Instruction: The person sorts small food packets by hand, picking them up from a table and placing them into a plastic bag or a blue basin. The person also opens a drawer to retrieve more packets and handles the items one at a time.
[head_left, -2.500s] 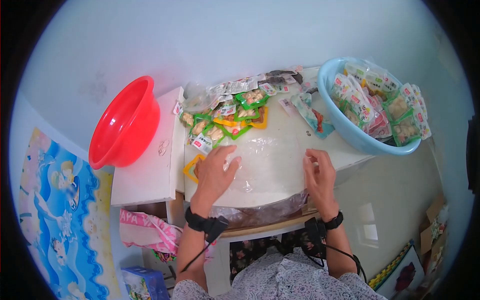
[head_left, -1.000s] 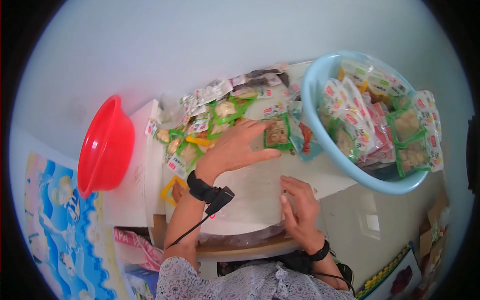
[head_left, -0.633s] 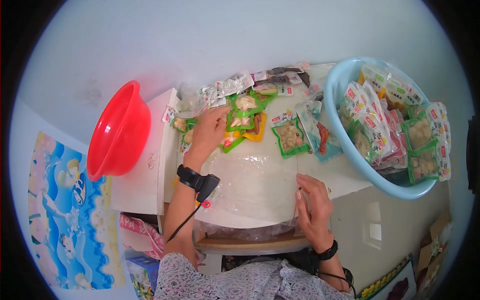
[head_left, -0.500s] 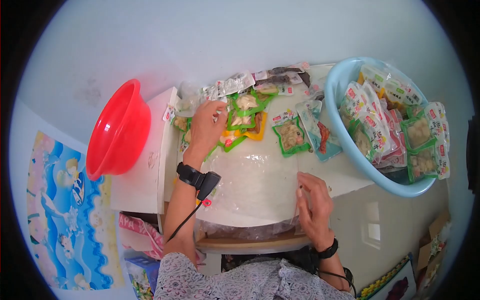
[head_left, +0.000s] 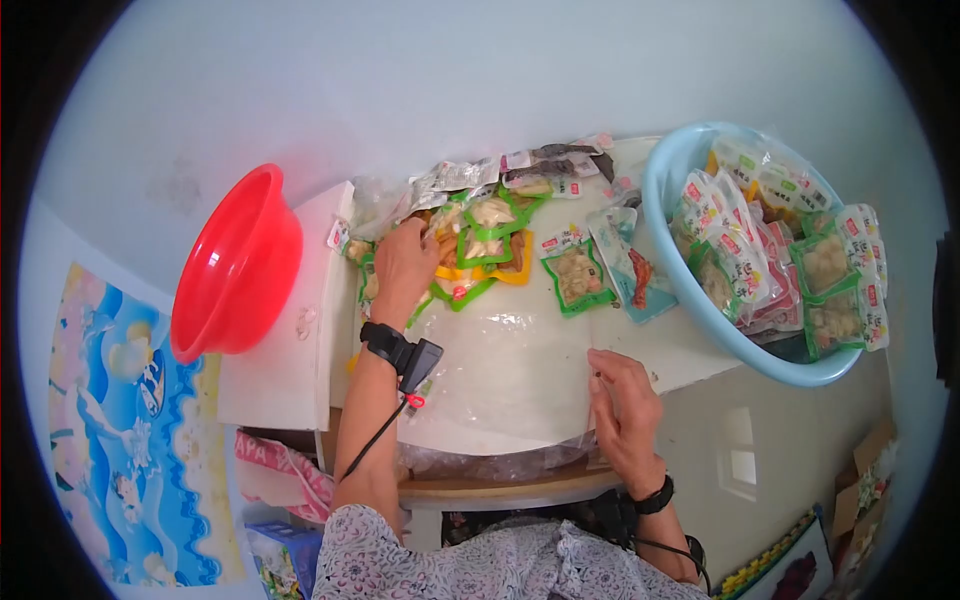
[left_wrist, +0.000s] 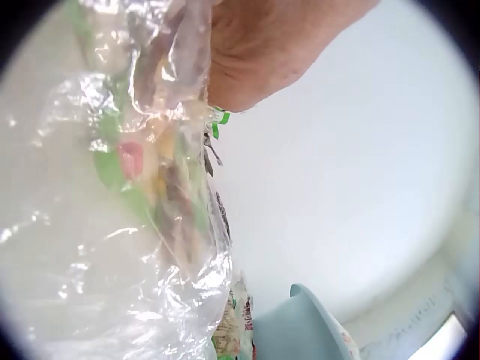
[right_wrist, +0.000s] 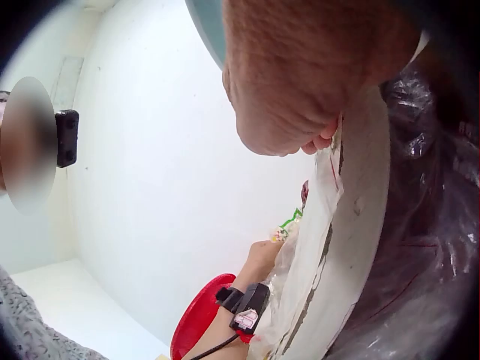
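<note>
My left hand reaches into a pile of sealed food packets with green and yellow borders, back left on the white table. Its fingertips meet the packets and are partly hidden there. A large clear plastic bag lies flat in front of the pile. At that bag's right edge, my right hand pinches the film between thumb and fingers; the right wrist view shows its curled fingers at the film's edge. A green-bordered packet and a blue packet lie apart, right of the pile.
A light blue basin heaped with packets stands at the right, overhanging the table's edge. On a white surface at the left, a red basin stands tilted. More plastic film hangs over an open drawer at the front. The wall closes off the back.
My left hand came off the bag, passed near the green-bordered packet now lying right of the pile, then went back left into the pile. The right hand shifted slightly and stays at the bag's edge.
</note>
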